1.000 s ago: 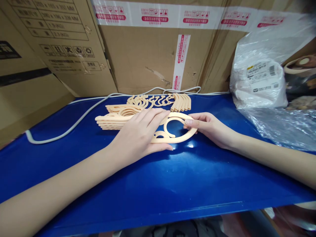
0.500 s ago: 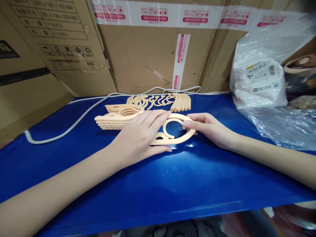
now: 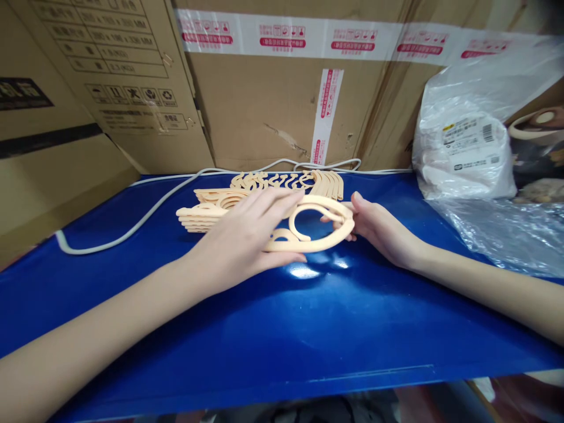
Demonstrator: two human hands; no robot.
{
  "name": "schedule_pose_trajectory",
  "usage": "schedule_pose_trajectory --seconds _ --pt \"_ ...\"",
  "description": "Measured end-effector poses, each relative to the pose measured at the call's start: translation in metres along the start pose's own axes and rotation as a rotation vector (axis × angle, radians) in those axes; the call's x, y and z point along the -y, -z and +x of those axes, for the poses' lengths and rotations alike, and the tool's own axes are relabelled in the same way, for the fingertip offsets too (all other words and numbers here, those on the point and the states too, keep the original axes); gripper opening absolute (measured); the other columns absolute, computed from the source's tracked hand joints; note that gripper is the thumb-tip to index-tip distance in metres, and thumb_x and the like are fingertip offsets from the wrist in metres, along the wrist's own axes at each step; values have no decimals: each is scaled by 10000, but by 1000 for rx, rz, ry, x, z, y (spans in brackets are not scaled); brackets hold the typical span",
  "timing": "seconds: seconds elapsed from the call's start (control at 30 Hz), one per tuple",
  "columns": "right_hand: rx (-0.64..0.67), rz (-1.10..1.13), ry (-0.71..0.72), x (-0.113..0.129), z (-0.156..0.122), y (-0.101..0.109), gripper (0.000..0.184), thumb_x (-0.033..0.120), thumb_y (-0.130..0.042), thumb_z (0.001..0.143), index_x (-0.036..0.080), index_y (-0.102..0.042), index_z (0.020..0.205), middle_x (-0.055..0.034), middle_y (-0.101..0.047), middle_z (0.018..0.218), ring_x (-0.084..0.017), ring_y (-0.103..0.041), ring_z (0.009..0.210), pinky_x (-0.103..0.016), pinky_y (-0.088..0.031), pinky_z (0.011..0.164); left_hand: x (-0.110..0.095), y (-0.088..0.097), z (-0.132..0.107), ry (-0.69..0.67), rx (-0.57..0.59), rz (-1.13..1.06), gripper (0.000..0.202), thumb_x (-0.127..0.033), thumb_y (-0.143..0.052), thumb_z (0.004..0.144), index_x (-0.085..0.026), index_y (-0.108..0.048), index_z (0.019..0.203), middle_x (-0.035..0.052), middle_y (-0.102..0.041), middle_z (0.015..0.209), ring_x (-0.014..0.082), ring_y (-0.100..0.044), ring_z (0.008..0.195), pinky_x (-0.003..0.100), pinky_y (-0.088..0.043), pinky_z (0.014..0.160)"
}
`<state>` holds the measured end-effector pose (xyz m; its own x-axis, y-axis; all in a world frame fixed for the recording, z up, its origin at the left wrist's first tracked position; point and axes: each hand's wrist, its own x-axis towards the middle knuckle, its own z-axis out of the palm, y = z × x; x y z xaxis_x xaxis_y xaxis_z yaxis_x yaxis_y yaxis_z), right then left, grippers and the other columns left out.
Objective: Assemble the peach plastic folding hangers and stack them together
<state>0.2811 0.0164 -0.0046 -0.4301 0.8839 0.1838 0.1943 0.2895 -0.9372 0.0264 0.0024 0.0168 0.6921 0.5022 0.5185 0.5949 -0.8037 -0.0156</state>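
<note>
A cream plastic folding hanger [image 3: 328,239], folded into a loop with its curled hook inside, is held just above the blue table. My left hand [image 3: 244,235] is closed over its left end, fingers on top and thumb along the near side. At the right end, my right hand [image 3: 379,232] has its thumb raised off the plastic, with fingers partly hidden behind and under the loop. Left of and behind my left hand lies a stack of similar folded hangers [image 3: 196,216], partly covered by it.
Behind the hands lie loose cream hooks [image 3: 251,181] and a row of curved hanger arms [image 3: 328,184]. A white cable [image 3: 150,220] runs along the back and left. Cardboard boxes [image 3: 264,106] wall the rear. A plastic-wrapped bundle [image 3: 467,147] stands at right on the blue table [image 3: 282,329].
My right thumb has lifted off the hanger's right end, and the fingers have slipped behind it. The hanger's right end has tilted up slightly. My left hand keeps its hold.
</note>
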Motion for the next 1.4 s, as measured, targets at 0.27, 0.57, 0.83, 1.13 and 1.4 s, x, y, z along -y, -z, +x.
schedule_pose_trajectory --seconds 0.27,0.57,0.83,1.13,1.4 --pt "209 -743 361 5 1 8 432 476 -552 918 216 -593 1261 -94 -627 1274 -251 -563 1178 -411 -408 1019 52 71 -4 296 101 -140 712 -596 -611 835 -242 -434 1426 72 -526 1385 257 -537 1196 465 -448 1028" --pt "314 -969 373 -5 3 9 556 511 -503 938 207 -503 1403 -132 -435 1501 -288 -435 1357 -483 -355 1105 103 75 -20 420 325 -23 740 -702 -574 771 -241 -544 1349 83 -607 1333 317 -602 1136 570 -470 936" --pt "312 -993 381 -7 2 12 559 519 -485 946 203 -496 1406 -136 -442 1494 -284 -445 1347 -488 -360 1102 109 67 -19 411 395 -19 803 -754 -535 770 -226 -516 1376 80 -599 1348 314 -608 1141 544 -485 930" --pt "305 -970 397 -9 2 14 553 510 -502 939 196 -511 1394 -143 -459 1479 -286 -454 1339 -485 -361 1103 115 57 -23 342 378 -42 663 -627 -583 821 -237 -527 1354 41 -617 1330 246 -635 1112 414 -525 908" --pt "305 -972 392 -9 1 15 558 516 -500 938 206 -501 1402 -136 -454 1485 -288 -457 1335 -492 -364 1099 121 53 -22 274 362 -25 705 -637 -607 818 -219 -507 1377 58 -647 1291 225 -671 1006 375 -547 854"
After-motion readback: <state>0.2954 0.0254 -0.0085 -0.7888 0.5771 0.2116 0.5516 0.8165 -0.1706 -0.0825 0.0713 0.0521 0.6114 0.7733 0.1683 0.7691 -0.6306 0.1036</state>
